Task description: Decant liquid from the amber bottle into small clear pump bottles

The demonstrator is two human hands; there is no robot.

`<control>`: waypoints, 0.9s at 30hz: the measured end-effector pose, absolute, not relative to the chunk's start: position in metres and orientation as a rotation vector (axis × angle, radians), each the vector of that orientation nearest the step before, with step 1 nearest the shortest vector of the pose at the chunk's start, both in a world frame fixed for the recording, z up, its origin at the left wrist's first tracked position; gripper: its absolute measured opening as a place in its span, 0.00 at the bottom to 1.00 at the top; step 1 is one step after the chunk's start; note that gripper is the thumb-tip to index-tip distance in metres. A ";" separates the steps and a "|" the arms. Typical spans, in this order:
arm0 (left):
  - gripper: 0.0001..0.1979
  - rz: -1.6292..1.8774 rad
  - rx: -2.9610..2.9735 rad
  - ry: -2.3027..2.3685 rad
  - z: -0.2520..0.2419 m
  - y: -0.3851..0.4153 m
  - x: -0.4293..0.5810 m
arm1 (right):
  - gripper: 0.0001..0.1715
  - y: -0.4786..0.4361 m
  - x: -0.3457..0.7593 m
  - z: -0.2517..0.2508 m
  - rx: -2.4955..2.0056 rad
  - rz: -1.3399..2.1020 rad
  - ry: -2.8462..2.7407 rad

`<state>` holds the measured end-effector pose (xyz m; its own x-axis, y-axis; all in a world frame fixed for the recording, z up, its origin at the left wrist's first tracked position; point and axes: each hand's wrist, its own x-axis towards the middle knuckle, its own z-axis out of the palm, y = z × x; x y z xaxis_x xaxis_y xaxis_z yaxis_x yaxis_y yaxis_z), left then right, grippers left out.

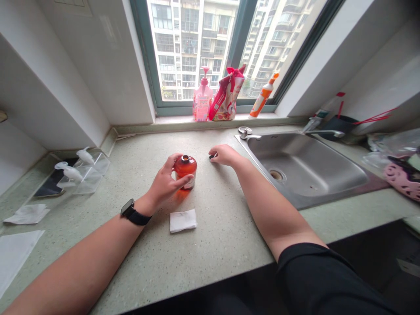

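Head view: your left hand [166, 181] grips the orange bottle [185, 168], upright and open-mouthed on the counter [213, 245], while your right hand [225, 155], just right of it and not touching, pinches a small dark piece [212, 156].

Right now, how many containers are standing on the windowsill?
3: a pink plastic pump bottle on the left, a red-and-pink pouch right beside it, and an orange-and-white plastic bottle leaning at the right. Nothing seems hidden.
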<state>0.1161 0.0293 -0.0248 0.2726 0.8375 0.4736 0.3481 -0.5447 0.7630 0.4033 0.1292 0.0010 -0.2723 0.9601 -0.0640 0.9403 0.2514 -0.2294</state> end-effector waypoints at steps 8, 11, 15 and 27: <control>0.35 1.216 1.982 1.048 -0.025 0.028 0.117 | 0.18 0.124 0.404 0.015 -1.990 0.350 -2.519; 0.35 1.207 1.943 1.027 -0.024 0.027 0.118 | 0.24 0.119 0.406 0.023 -2.016 0.372 -2.518; 0.35 1.204 1.914 1.000 -0.022 0.025 0.119 | 0.26 0.111 0.406 0.042 -1.996 0.347 -2.491; 0.34 1.451 1.731 1.019 0.012 0.024 0.107 | 0.59 0.066 0.350 0.051 -1.024 0.951 -2.249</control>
<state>0.1066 0.0244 0.0116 0.0844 0.8744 0.4777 0.1530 -0.4851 0.8609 0.3498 0.0664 0.0512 -0.5991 0.7881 0.1413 0.4473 0.4759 -0.7573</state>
